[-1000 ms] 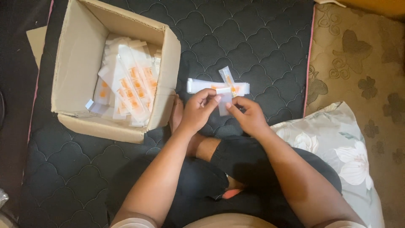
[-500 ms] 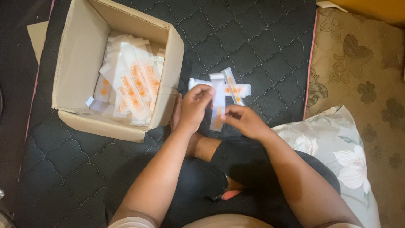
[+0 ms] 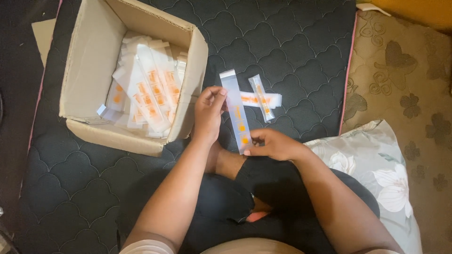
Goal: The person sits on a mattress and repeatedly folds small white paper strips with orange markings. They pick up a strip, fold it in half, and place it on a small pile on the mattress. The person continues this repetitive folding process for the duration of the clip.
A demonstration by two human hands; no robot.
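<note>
A long clear plastic sleeve [image 3: 237, 109] with orange print is stretched between both hands above the dark quilted mat. My left hand [image 3: 208, 113] pinches its upper left edge. My right hand [image 3: 272, 145] grips its lower end. Just beyond it, two similar packets [image 3: 260, 98] lie crossed on the mat. An open cardboard box [image 3: 84, 70] at the left holds several more of the same orange-printed sleeves [image 3: 148, 96].
The dark quilted mat [image 3: 292, 42] covers the middle. A beige patterned rug [image 3: 405, 80] lies at the right and a floral pillow [image 3: 376, 174] at the lower right. My crossed legs in dark clothing fill the bottom centre.
The sleeve was small and bunched between my hands a second ago; now it is drawn out lengthwise, with my right hand moved down toward my lap.
</note>
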